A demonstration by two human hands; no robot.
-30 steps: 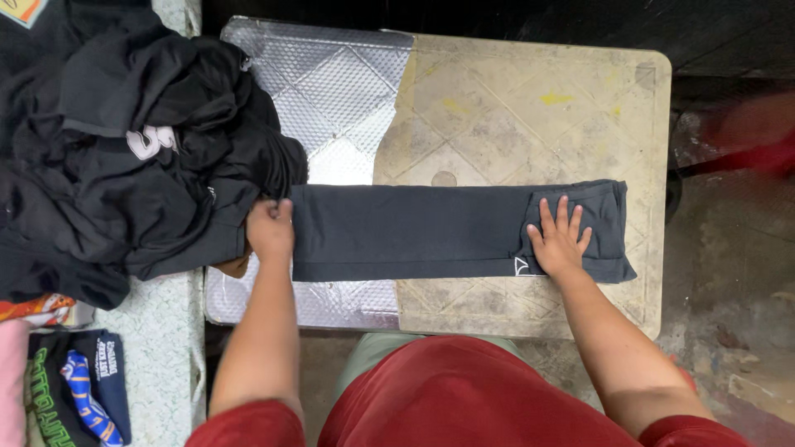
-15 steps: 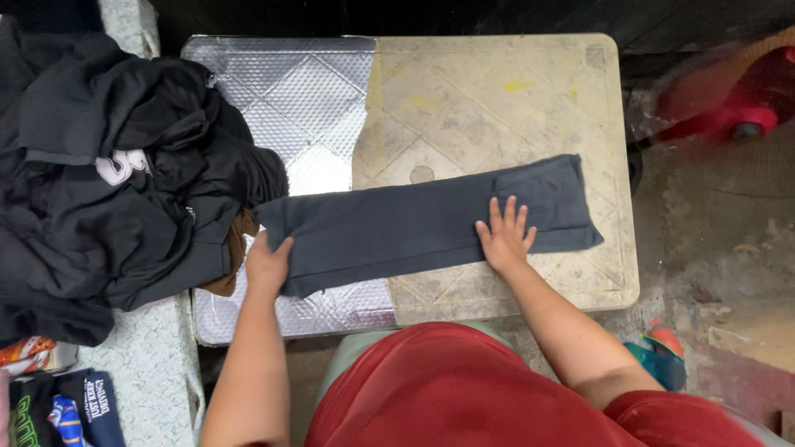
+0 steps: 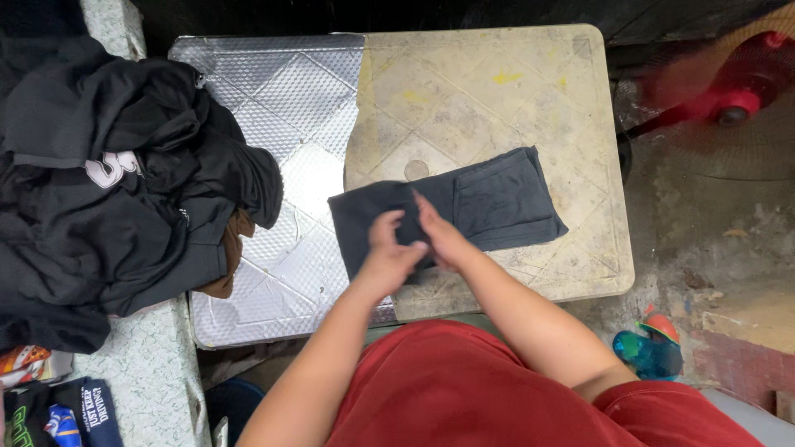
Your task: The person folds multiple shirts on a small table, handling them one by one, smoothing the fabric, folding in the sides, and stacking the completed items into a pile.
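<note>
Dark grey cloth, one folded garment (image 3: 489, 203), lies across the middle of the frame on one worn, cream-coloured table (image 3: 497, 91). Its left end rests on one sheet of embossed silver foil (image 3: 281, 99) that covers the table's left part. Two hands meet over the garment's lower left part: the left hand (image 3: 387, 248) and the right hand (image 3: 439, 233) touch each other there, fingers curled onto the fabric, though whether either pinches it I cannot tell. One heap of black clothes (image 3: 116, 190) fills the left of the frame, spilling onto the foil. One red fan (image 3: 729, 91), blurred, stands at the upper right. One teal and red toy (image 3: 650, 348) sits on the floor at the lower right.
</note>
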